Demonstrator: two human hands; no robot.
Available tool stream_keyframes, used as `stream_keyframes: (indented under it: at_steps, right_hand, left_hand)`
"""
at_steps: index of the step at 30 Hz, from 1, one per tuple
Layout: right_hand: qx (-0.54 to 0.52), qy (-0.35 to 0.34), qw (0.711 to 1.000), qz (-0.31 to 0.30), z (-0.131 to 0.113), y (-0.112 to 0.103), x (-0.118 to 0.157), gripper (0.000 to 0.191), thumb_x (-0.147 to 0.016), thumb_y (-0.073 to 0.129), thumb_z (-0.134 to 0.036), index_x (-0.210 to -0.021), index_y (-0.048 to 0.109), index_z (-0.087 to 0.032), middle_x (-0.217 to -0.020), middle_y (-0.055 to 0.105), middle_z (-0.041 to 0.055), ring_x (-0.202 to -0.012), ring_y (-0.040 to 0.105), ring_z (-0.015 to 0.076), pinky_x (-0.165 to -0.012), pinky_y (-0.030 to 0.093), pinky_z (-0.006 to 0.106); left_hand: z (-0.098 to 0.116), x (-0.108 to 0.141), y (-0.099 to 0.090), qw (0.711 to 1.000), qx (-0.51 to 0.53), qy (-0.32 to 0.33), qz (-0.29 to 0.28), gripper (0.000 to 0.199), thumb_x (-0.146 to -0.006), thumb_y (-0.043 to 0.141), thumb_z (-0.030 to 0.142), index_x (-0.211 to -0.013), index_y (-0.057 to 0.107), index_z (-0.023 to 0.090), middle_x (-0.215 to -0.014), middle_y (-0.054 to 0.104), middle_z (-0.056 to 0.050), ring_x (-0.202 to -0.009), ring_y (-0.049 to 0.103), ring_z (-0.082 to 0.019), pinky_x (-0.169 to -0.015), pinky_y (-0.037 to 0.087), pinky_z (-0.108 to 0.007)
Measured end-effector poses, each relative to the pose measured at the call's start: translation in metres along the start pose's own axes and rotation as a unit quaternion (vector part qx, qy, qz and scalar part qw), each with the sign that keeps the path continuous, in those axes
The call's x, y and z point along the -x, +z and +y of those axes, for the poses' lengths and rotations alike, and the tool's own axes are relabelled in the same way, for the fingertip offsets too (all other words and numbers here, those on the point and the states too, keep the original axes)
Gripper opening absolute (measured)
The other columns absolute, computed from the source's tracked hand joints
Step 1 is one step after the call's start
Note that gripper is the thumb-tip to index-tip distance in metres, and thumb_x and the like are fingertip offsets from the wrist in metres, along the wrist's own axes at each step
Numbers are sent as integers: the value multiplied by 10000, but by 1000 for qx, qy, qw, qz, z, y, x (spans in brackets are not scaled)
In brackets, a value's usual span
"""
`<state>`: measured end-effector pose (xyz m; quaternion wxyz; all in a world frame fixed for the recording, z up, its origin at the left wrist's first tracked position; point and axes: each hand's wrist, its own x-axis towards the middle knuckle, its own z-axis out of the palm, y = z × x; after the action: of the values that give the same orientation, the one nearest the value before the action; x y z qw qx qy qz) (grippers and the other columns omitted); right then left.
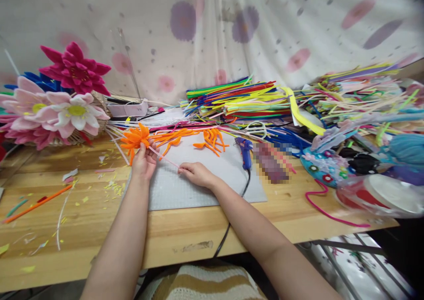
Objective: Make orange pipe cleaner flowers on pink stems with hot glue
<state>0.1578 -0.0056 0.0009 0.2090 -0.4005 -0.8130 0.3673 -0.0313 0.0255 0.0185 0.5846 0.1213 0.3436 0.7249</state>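
Observation:
Between the fingers of my left hand [145, 159] is an orange pipe-cleaner flower [135, 137], with its petals turned up and to the left. A thin pale pink stem [168, 159] runs from the flower to my right hand [196, 174], whose thumb and fingers pinch its far end. Both hands are above a grey cutting mat [202, 196]. Loose orange petal pieces [213, 141] lie on the mat's far part, and more orange strips [175, 136] lie just behind my left hand. A blue glue gun [244, 152] rests on the mat to the right.
Finished fuzzy flowers [74, 70] stand at the left. Colourful pipe cleaners [245, 97] are piled along the back, with scissors [256, 130] in front. A plastic-wrapped tub [380, 196] sits at the right. The glue gun's black cord [225, 240] crosses the table's front edge. Yellow scraps [114, 187] litter the left.

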Motion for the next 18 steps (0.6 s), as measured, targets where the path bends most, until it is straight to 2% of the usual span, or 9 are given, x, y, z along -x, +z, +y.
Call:
stream_keyframes:
  at_steps: [5,9,12,14,18]
  right_hand:
    - [21,1,1000,-9,-2,1,2,243,-872,435,-300,-921,646,-190,-794,642,13,-693,531,108,-646,327,202]
    - [25,3,999,-20,-4,1,3,229,-857,462,-313,-870,652,-186,-705,611,-6,-622,485,91,-602,297,200]
    - [-42,10,999,-32,-2,0,4,255,-850,464,-334,-820,648,-159,-579,547,-29,-566,449,82,-572,294,194]
    - [-112,17,993,-41,1,-1,5,273,-843,462,-347,-822,641,-141,-519,499,-42,-527,426,77,-552,303,190]
    - [-226,36,972,-51,7,-4,4,295,-826,465,-367,-822,625,-120,-474,450,-59,-466,382,63,-517,310,188]
  left_hand:
    - [1,0,-3,999,34,0,-43,162,-845,509,217,-767,608,115,-572,564,36,-473,526,-11,-595,505,-134]
    - [1,0,0,1000,28,9,2,176,-845,507,189,-703,580,115,-537,523,53,-429,490,9,-564,483,-97]
    - [2,0,0,998,29,-1,47,211,-863,471,175,-688,575,120,-538,546,46,-438,516,-1,-540,484,-99]
    - [3,0,0,998,37,-8,51,195,-866,467,184,-721,586,131,-577,587,34,-479,553,-17,-546,492,-111]
    - [6,2,-3,997,55,-38,-24,211,-888,423,262,-869,605,158,-713,649,-8,-601,601,-47,-597,511,-146]
